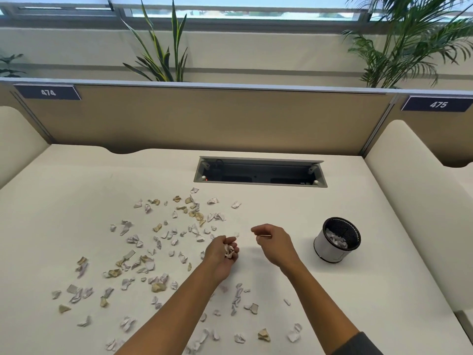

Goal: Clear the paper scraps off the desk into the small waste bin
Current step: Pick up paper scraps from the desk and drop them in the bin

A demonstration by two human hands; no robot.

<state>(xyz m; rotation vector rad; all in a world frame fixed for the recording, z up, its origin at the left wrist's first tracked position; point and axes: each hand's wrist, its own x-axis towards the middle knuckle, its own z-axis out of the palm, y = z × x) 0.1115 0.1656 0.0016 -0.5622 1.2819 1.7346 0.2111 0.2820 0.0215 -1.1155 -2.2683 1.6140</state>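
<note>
Several crumpled white and tan paper scraps (143,262) lie scattered over the cream desk (76,201), mostly left of centre and along the near edge. My left hand (221,254) is cupped palm up over the desk's middle, shut on a small bunch of white scraps (229,251). My right hand (275,243) hovers just to the right of it, fingers curled and pinching one thin scrap (265,235) between thumb and forefinger. The small waste bin (336,240), white with a black mesh rim, stands to the right of my right hand with scraps inside.
An open cable hatch (259,171) is sunk into the desk behind the scraps. A tan partition (217,119) closes the far edge, with plants behind it. Cream side panels (409,175) flank the desk left and right.
</note>
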